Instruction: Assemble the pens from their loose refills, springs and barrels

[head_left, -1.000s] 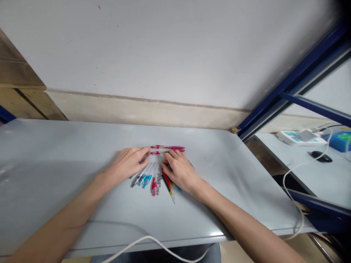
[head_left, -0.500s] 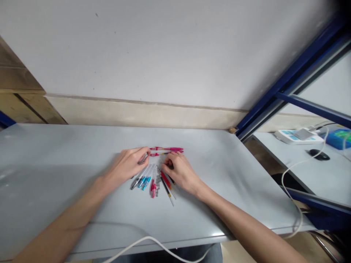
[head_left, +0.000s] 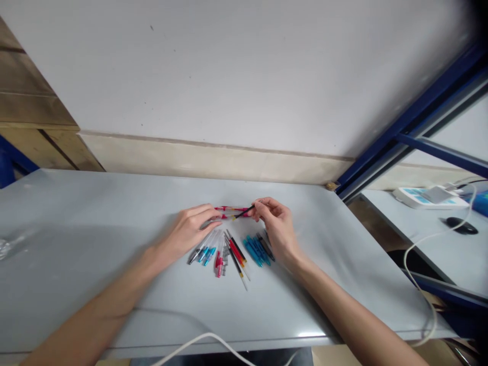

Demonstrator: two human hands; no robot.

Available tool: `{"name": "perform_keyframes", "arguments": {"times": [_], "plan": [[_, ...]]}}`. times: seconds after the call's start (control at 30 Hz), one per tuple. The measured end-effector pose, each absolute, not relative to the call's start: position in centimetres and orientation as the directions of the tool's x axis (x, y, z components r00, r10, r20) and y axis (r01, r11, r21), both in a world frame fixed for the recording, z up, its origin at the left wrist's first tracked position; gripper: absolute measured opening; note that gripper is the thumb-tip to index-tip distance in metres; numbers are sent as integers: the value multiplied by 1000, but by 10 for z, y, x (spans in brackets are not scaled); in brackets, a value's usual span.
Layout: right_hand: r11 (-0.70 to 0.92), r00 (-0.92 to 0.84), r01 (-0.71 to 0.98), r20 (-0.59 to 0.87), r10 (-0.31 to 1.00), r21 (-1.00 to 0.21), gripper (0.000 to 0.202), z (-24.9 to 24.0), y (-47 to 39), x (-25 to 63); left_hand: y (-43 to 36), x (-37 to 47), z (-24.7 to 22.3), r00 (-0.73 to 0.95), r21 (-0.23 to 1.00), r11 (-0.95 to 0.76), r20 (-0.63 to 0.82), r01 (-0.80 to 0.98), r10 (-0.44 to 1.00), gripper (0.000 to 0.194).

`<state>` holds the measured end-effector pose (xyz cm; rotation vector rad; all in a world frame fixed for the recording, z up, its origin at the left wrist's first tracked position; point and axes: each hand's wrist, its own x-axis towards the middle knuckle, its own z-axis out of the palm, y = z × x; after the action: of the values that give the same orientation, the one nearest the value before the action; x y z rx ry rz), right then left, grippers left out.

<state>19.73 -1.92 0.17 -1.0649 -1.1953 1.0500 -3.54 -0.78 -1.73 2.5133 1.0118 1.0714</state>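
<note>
My left hand (head_left: 198,221) is closed at the far left end of two red pens (head_left: 231,208), thumb and fingertips close together. Something greyish shows between them, too hidden to name. In a pinch, my right hand (head_left: 276,221) holds a black pen refill (head_left: 244,211) slanted down to the left, its yellow end above the lower red pen. Between the hands and nearer me lie several clear pen barrels (head_left: 206,246) with grey and blue ends, red caps (head_left: 218,264), and several red and black refills (head_left: 236,251). Several blue pen parts (head_left: 255,250) sit below my right hand.
The grey table (head_left: 114,239) meets a wall (head_left: 229,91) at its back. Beyond a blue frame (head_left: 404,137) on the right are a white power strip (head_left: 419,199) and a black mouse (head_left: 462,225). A white cable (head_left: 208,335) crosses the front edge.
My right hand has risen and moved right, now with the black refill clearly in its fingers, uncovering the blue pen parts. My left hand stays by the red pens. The view has shifted slightly.
</note>
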Motion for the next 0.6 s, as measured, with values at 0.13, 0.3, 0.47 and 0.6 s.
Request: {"name": "perform_keyframes", "arguments": {"times": [0.13, 0.3, 0.47, 0.6], "plan": [[182, 87, -27, 179, 980, -983, 19, 0, -19, 196, -10, -35, -16, 488, 475, -713, 521, 516, 700, 12], [217, 43, -27, 216, 976, -976, 19, -1, -19, 197, -11, -34, -14, 490, 490, -717, 524, 496, 697, 11], [207, -91, -1, 206, 974, -978, 19, -4, -22, 196, -12, -31, -14, 473, 494, -722, 546, 484, 691, 9], [263, -254, 170, 216, 943, -950, 22, -5, -29, 190, -15, -30, -12, 512, 464, -736, 529, 494, 677, 15]]}}
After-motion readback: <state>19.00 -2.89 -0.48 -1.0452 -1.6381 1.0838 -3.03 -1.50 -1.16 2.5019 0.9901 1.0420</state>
